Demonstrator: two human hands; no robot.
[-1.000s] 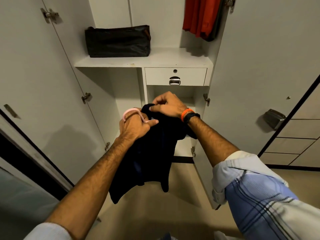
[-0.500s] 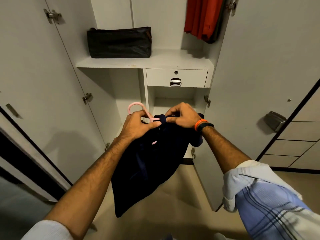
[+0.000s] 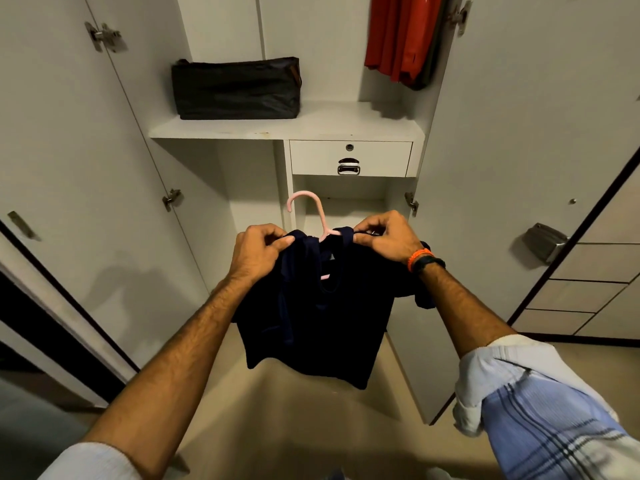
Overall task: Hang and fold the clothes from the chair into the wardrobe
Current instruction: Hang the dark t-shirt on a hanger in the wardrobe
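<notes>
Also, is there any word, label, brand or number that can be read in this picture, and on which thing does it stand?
None can be read.
dark shirt: a small pale tag inside the collar, too small to read.
black bag: no print shows.
drawer: only a keyhole and handle.
wristbands: no text shows.

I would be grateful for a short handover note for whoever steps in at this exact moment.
Left hand and right hand each pinch a shoulder of the dark shirt, held in front of the open wardrobe.
The pink hanger is inside the shirt, its hook sticking up through the collar.
Done: shirt is on the hanger.
Left: hang it by the red garment; the chair is out of view.
</notes>
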